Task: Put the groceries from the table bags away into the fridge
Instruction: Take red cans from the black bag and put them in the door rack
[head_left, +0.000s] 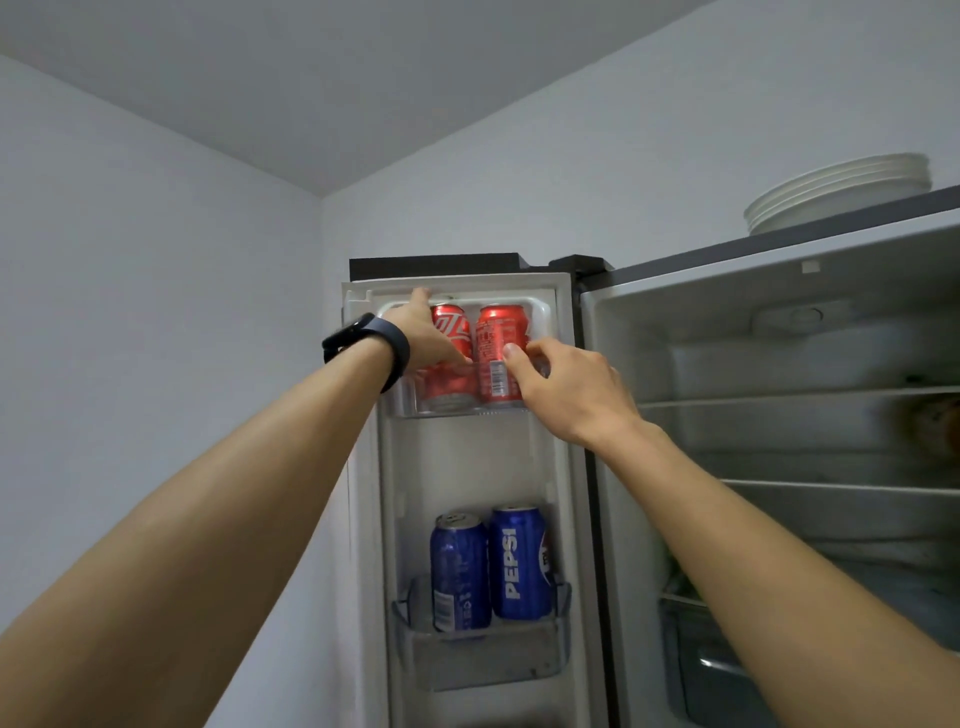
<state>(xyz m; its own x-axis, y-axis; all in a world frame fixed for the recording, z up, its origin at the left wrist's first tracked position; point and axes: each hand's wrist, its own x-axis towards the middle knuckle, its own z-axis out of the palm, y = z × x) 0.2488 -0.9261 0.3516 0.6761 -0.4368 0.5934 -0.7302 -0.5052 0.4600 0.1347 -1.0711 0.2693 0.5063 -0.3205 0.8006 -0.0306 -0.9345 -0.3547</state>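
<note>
The fridge door (462, 467) stands open in front of me. Two red cola cans stand side by side in its top door shelf (457, 413). My left hand (428, 338), with a dark band on the wrist, grips the left red can (451, 332) from its left side. My right hand (558, 384) holds the right red can (498, 338) from the right, thumb on its front. Both cans are upright. Two blue Pepsi cans (519, 561) stand in the lower door shelf (483, 654).
The fridge interior (779, 415) is open on the right, with glass shelves and a drawer low down; some food shows dimly at its right edge. A stack of white plates (836, 195) sits on top of the fridge. A wall is close on the left.
</note>
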